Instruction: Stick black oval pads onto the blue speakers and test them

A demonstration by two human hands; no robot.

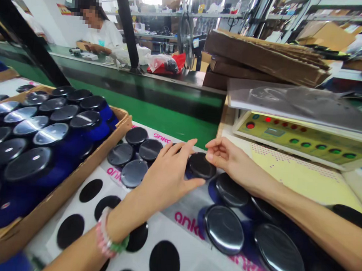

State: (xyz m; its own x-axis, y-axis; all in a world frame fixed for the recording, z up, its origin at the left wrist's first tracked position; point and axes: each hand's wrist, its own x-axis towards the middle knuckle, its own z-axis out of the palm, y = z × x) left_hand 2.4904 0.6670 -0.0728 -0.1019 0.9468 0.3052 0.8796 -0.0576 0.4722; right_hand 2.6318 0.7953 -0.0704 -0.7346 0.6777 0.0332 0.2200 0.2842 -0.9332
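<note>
My left hand [168, 176] and my right hand [226, 155] meet at a glossy black round disc [201, 165] lying on a white printed sheet [161, 221]. My left thumb and fingers are spread at the disc's left edge. My right fingertips are at its upper edge. Several similar discs [131, 161] lie behind my left hand, and larger shiny black discs on blue backing [223, 230] lie under my right forearm. A beaded bracelet [107, 234] circles my left wrist.
A cardboard tray [70, 185] packed with several black discs stands to the left. To the right is a machine with a yellow-green button panel [299, 140] under a raised grey lid [302, 105]. Behind lie a green conveyor [139, 107], stacked brown boxes [262, 58] and a co-worker [104, 33].
</note>
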